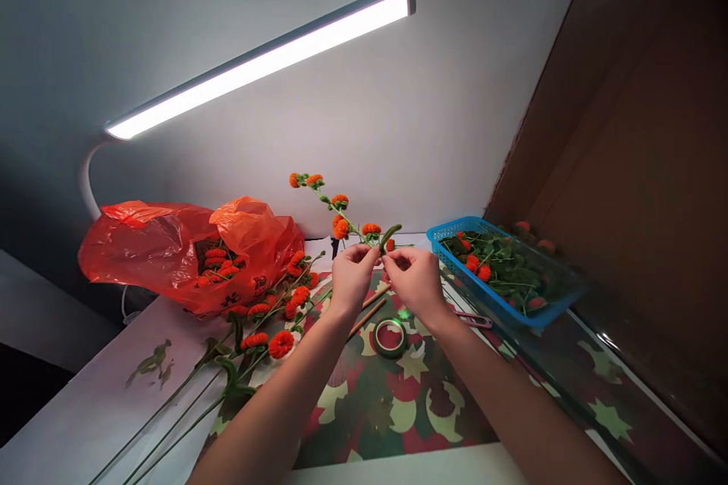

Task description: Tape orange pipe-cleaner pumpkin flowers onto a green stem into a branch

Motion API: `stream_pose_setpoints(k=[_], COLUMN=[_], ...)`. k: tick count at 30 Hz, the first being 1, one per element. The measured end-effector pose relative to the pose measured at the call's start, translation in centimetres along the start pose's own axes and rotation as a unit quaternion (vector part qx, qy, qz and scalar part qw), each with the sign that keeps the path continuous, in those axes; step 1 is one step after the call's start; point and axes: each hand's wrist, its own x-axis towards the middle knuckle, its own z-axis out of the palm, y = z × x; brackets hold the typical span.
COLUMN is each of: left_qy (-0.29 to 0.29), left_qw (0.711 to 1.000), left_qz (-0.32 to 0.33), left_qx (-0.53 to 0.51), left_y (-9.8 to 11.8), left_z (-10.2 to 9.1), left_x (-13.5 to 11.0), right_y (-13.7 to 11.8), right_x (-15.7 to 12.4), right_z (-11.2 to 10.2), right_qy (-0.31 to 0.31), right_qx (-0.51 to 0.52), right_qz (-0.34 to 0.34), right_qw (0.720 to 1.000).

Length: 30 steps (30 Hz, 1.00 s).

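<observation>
Both hands meet above the patterned mat, pinching one long stem of orange artificial flowers (340, 227) that slants up to the left. My left hand (353, 273) has its thumb and fingers closed on the green stem just under the lowest blooms. A fuzzy green leaf (390, 236) sticks up between the fingertips. My right hand (417, 280) is closed in a pinch at the leaf's base, its fingertips almost touching the left ones. What lies exactly between the fingertips is hidden. Below the hands, a roll of green tape (390, 338) lies flat.
Finished-looking flower stems (227, 371) lie at the left beside a red plastic bag (171, 258) holding orange blooms. A blue basket (500, 301) of leaves and flowers stands right. Wooden sticks (367, 318) and a pink cutter (476, 320) lie on the mat (392, 413). A lamp (267, 53) hangs above.
</observation>
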Motion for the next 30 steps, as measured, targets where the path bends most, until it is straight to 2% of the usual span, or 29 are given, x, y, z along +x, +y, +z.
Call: stream_pose_setpoints(k=[8,13,18,21,23,26,30], left_qy=[-0.042,-0.019,-0.038,0.006,0.025,0.018,0.022], left_qw=[0.998,0.996,0.997,0.998,0.999,0.998,0.998], left_qz=[0.024,0.038,-0.011,-0.034,-0.004,0.054,0.059], left_qx=[0.026,0.074,0.059,0.045,0.030,0.028,0.008], left_y=[0.6,0.8,0.5,0.5,0.5,0.4,0.2], left_z=[0.0,-0.2,-0.4,-0.3,-0.1,0.4,0.6], left_x=[-0.3,-0.3,0.0,-0.2,-0.5,-1.1,-1.2], right_y=[-0.6,-0.6,-0.7,-0.7,-0.7,-0.6,-0.6], right_x=[0.0,-0.3,-0.5,-0.5,-0.5,-0.5,-0.6], right_z=[-0.7,-0.5,-0.2,-0.2,-0.2,-0.2,0.0], right_qy=[-0.003,0.006,0.002,0.009,0.016,0.027,0.029], right_qx=[-0.037,-0.058,-0.064,-0.076,-0.086,-0.104,-0.108], right_qz=[-0.021,-0.040,-0.060,-0.073,-0.076,-0.084,-0.107], right_qw=[0.999,0.997,0.996,0.994,0.993,0.991,0.988])
